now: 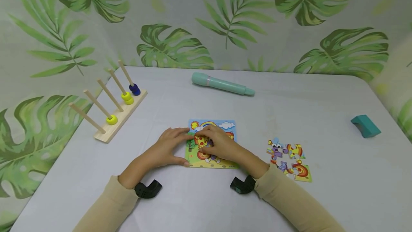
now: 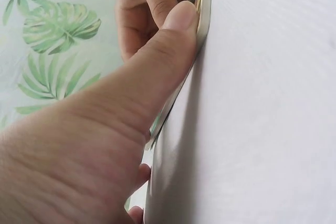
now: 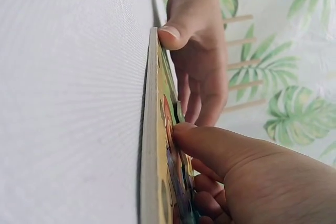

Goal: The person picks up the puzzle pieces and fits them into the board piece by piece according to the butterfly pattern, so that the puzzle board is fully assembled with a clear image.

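A jigsaw board [image 1: 197,163] with a sun, rainbow and cartoon picture lies flat on the white table. My left hand [image 1: 168,147] spans its left side, fingers mostly straight, the thumb touching near the lower left corner. Over the middle of the picture, my right hand [image 1: 222,144] pinches a puzzle piece [image 3: 181,113] between thumb and fingers. In the right wrist view that piece stands slightly above the board's surface, and the fingers hide much of it. Loose puzzle pieces [image 1: 301,171] lie on the table to the right of the board, near the right forearm.
A wooden peg stand [image 1: 107,137] with yellow and blue rings stands at the left. Behind the board lies a mint-green, flashlight-shaped object [image 1: 225,85]. A teal arch block [image 1: 366,126] sits near the right edge. Leaf-patterned cloth [image 1: 173,46] hangs behind the table.
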`<action>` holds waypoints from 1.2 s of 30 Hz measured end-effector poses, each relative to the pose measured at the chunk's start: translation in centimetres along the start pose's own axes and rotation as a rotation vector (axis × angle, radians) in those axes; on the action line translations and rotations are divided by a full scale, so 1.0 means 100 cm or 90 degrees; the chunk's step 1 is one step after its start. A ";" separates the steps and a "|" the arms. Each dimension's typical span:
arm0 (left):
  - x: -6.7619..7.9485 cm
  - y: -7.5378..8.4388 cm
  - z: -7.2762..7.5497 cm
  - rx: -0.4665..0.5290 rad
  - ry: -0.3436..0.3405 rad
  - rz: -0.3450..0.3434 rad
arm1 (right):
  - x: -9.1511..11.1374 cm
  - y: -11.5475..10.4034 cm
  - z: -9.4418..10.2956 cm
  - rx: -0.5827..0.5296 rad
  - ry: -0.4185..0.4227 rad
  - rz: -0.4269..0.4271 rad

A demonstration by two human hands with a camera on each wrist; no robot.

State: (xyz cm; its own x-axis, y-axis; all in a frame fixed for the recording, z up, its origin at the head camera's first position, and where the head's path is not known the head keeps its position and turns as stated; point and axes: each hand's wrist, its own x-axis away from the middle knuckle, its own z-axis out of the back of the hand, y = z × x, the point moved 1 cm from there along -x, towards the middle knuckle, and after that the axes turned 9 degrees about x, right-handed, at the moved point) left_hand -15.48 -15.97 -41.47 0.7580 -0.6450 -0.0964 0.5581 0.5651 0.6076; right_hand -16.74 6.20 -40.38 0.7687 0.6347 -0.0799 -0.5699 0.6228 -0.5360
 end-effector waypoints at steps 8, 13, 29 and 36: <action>0.001 0.001 0.001 -0.005 -0.002 -0.002 | 0.002 0.003 -0.001 -0.040 0.024 -0.023; 0.001 0.002 0.001 -0.004 -0.004 -0.006 | 0.002 0.004 -0.001 -0.024 0.037 -0.044; 0.001 0.002 0.002 -0.013 -0.005 -0.027 | -0.002 0.002 0.002 0.023 0.012 -0.059; 0.001 0.002 0.003 -0.015 -0.010 -0.031 | -0.003 -0.003 0.003 0.074 -0.008 -0.061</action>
State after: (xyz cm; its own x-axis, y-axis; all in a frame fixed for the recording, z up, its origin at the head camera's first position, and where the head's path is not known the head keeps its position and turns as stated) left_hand -15.34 -16.03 -41.14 0.7250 -0.6796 -0.1124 0.6014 0.5449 0.5843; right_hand -16.87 5.98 -39.93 0.8180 0.5749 -0.0214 -0.5243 0.7296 -0.4391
